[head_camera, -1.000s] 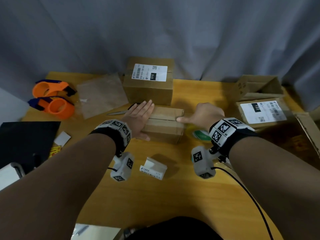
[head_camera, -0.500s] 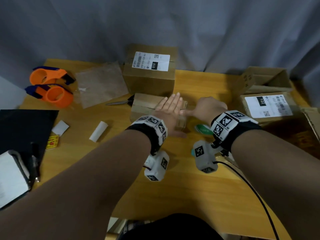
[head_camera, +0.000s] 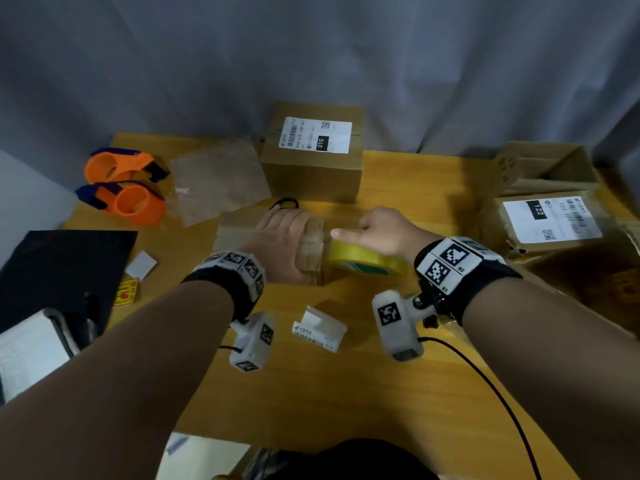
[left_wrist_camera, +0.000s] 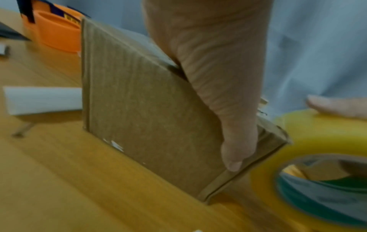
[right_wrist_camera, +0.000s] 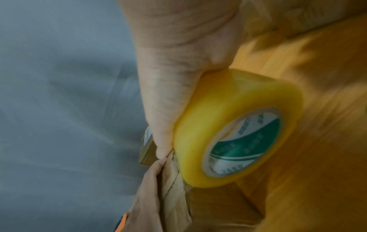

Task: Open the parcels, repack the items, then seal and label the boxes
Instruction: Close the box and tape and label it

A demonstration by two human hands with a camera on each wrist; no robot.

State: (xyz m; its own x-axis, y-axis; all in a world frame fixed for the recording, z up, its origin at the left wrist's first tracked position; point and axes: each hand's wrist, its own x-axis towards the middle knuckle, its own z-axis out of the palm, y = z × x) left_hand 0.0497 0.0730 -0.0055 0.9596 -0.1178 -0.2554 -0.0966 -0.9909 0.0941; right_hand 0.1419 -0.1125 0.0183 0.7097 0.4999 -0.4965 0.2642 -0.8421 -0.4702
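A small brown cardboard box [head_camera: 311, 252] lies mid-table. My left hand [head_camera: 285, 242] grips its right end from above, thumb [left_wrist_camera: 235, 141] down the near face [left_wrist_camera: 149, 109] and fingers over the top. My right hand [head_camera: 384, 232] holds a yellow tape roll [head_camera: 367, 259] against that same end, index finger stretched over the roll. In the right wrist view the thumb [right_wrist_camera: 164, 109] lies along the tape roll [right_wrist_camera: 228, 125], which touches the box's taped seam [right_wrist_camera: 174, 180]. The roll [left_wrist_camera: 317, 149] shows a green and white core.
A box labelled 010 [head_camera: 311, 161] stands behind, a box labelled 122 [head_camera: 550, 220] and an open carton [head_camera: 547, 164] at the right. Two orange tape dispensers [head_camera: 124, 185], a brown sheet [head_camera: 218, 178] and a black folder [head_camera: 52, 265] lie left. A curled label [head_camera: 318, 329] lies near me.
My left hand slid from the box's left part to its right end and now grips it. The tape roll, low on the table before, has come up against that end.
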